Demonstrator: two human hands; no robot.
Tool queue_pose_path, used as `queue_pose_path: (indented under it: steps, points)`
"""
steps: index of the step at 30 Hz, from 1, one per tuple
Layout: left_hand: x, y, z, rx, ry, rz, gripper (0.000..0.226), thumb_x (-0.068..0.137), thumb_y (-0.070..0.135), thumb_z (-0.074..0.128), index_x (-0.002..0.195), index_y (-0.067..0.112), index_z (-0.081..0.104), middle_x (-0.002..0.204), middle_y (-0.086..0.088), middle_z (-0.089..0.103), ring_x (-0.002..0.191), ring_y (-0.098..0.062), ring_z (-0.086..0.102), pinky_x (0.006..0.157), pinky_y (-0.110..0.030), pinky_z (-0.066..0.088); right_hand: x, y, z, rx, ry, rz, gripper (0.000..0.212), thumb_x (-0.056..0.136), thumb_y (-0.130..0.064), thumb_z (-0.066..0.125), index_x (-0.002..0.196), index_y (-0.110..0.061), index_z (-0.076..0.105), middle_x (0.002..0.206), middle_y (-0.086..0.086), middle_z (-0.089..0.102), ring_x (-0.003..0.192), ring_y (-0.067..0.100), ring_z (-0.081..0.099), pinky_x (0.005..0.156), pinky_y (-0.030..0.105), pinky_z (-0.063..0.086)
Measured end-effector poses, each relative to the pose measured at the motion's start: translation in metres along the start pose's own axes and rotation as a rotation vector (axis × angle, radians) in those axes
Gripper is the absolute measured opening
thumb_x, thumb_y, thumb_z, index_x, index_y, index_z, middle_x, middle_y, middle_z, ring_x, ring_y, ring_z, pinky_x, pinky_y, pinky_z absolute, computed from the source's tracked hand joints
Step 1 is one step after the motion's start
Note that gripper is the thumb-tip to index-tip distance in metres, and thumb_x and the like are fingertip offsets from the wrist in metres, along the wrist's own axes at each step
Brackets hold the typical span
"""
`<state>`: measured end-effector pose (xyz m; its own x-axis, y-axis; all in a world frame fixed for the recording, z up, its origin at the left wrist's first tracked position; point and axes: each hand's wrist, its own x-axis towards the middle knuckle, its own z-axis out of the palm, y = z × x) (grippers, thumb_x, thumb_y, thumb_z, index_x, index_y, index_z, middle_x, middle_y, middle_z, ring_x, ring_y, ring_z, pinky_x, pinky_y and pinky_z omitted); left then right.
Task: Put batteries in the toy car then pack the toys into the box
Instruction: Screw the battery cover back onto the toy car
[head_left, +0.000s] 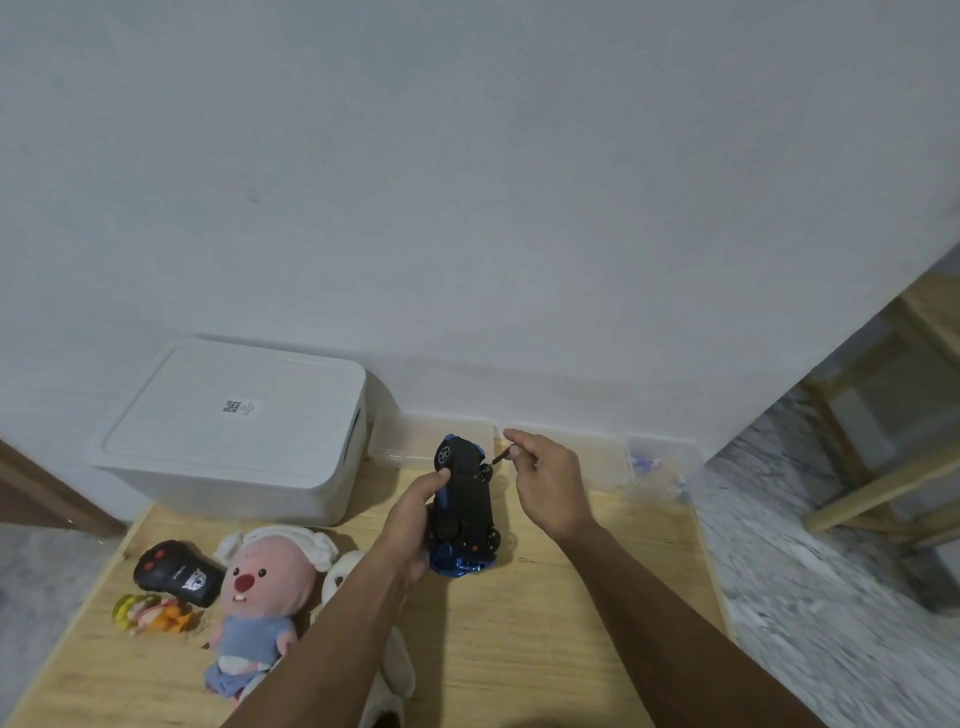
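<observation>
A blue and black toy car (464, 512) stands on its nose on the wooden table (571, 623), its black underside facing me. My left hand (415, 525) grips it along its left side. My right hand (550, 480) pinches a small screwdriver (500, 457) whose tip touches the car's underside near the upper wheel. A white lidded box (234, 431) sits shut at the back left. No batteries are visible.
A black remote control (176, 571), a pink plush in blue clothes (265, 597), a white plush (348, 571) and a small orange and green toy (150, 613) lie at the left. Clear plastic trays (654, 462) line the wall. The table's right edge drops to a marble floor.
</observation>
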<state>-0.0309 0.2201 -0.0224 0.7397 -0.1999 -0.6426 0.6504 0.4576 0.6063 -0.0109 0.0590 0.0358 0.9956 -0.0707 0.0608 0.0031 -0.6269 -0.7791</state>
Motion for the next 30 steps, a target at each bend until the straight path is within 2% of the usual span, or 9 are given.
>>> queue_pose_path:
  steps: [3, 6, 11, 14, 19, 22, 25, 27, 30]
  points:
    - [0.0, -0.001, -0.001, 0.024, 0.007, 0.027, 0.046, 0.09, 0.04, 0.058, 0.123, 0.008, 0.06, 0.113, -0.024, 0.068, 0.103, -0.043, 0.066, 0.076, -0.051, 0.058, 0.005, -0.001, -0.003, -0.118, -0.037, -0.027, 0.022, 0.097, -0.015, 0.05, 0.1, -0.011, 0.072, 0.088, 0.003, 0.071, 0.087, 0.02, 0.065, 0.079, 0.028, 0.05]
    - [0.001, -0.003, 0.0, 0.04, 0.002, 0.043, 0.042, 0.091, 0.038, 0.058, 0.121, 0.009, 0.06, 0.114, -0.024, 0.068, 0.104, -0.043, 0.066, 0.081, -0.057, 0.056, 0.008, -0.002, -0.006, -0.257, -0.051, -0.007, 0.028, 0.097, -0.03, 0.049, 0.084, -0.014, 0.068, 0.067, -0.004, 0.059, 0.07, 0.02, 0.057, 0.064, 0.031, 0.044]
    - [-0.003, -0.003, 0.002, 0.049, -0.004, 0.053, 0.035, 0.093, 0.036, 0.057, 0.118, 0.013, 0.061, 0.116, -0.023, 0.067, 0.104, -0.042, 0.066, 0.086, -0.06, 0.053, 0.008, -0.008, -0.005, -0.363, 0.027, 0.057, 0.05, 0.095, -0.045, 0.047, 0.057, -0.012, 0.043, 0.051, 0.0, 0.043, 0.053, 0.022, 0.045, 0.054, 0.034, 0.039]
    - [-0.004, -0.002, 0.002, 0.056, 0.011, 0.046, 0.035, 0.092, 0.036, 0.058, 0.116, 0.012, 0.063, 0.114, -0.019, 0.069, 0.105, -0.04, 0.065, 0.089, -0.059, 0.053, 0.007, -0.007, -0.005, -0.203, 0.092, 0.196, 0.047, 0.092, -0.035, 0.051, 0.06, -0.001, 0.053, 0.052, 0.007, 0.053, 0.053, 0.024, 0.051, 0.058, 0.036, 0.048]
    - [-0.007, -0.001, 0.001, 0.036, 0.033, 0.024, 0.041, 0.085, 0.041, 0.065, 0.111, 0.009, 0.069, 0.112, -0.015, 0.071, 0.11, -0.036, 0.063, 0.099, -0.053, 0.048, -0.007, -0.002, -0.005, 0.585, 0.078, 0.562, 0.008, 0.081, -0.002, 0.067, 0.08, 0.006, 0.067, 0.074, 0.016, 0.07, 0.066, 0.023, 0.067, 0.068, 0.036, 0.061]
    - [-0.006, -0.001, 0.001, 0.026, 0.016, 0.014, 0.045, 0.087, 0.041, 0.064, 0.114, 0.005, 0.067, 0.111, -0.016, 0.072, 0.103, -0.036, 0.066, 0.086, -0.046, 0.056, -0.021, -0.001, 0.002, 0.643, -0.011, 0.541, 0.01, 0.078, 0.008, 0.069, 0.084, 0.013, 0.062, 0.077, 0.02, 0.067, 0.07, 0.027, 0.068, 0.07, 0.036, 0.061]
    - [-0.01, -0.003, 0.005, 0.092, 0.04, 0.031, 0.045, 0.09, 0.04, 0.062, 0.111, 0.0, 0.066, 0.095, -0.014, 0.068, 0.071, -0.025, 0.063, 0.046, -0.026, 0.05, -0.03, 0.001, 0.015, 0.603, -0.031, 0.45, 0.01, 0.08, 0.01, 0.065, 0.081, 0.001, 0.061, 0.078, 0.019, 0.067, 0.07, 0.029, 0.069, 0.067, 0.035, 0.06]
    - [-0.01, -0.005, 0.006, 0.131, 0.039, 0.029, 0.048, 0.088, 0.042, 0.063, 0.109, -0.001, 0.066, 0.088, -0.013, 0.067, 0.062, -0.021, 0.061, 0.048, -0.027, 0.048, -0.032, 0.003, 0.024, 0.538, -0.028, 0.394, 0.016, 0.087, 0.004, 0.06, 0.08, -0.008, 0.066, 0.087, 0.013, 0.068, 0.072, 0.028, 0.072, 0.067, 0.036, 0.06]
    - [-0.006, -0.005, 0.004, 0.137, 0.035, 0.041, 0.062, 0.076, 0.046, 0.072, 0.112, -0.004, 0.064, 0.098, -0.019, 0.071, 0.081, -0.028, 0.067, 0.074, -0.037, 0.056, -0.031, 0.007, 0.031, 0.481, -0.055, 0.395, 0.031, 0.093, 0.0, 0.051, 0.085, -0.019, 0.074, 0.095, 0.007, 0.071, 0.074, 0.022, 0.073, 0.074, 0.038, 0.061]
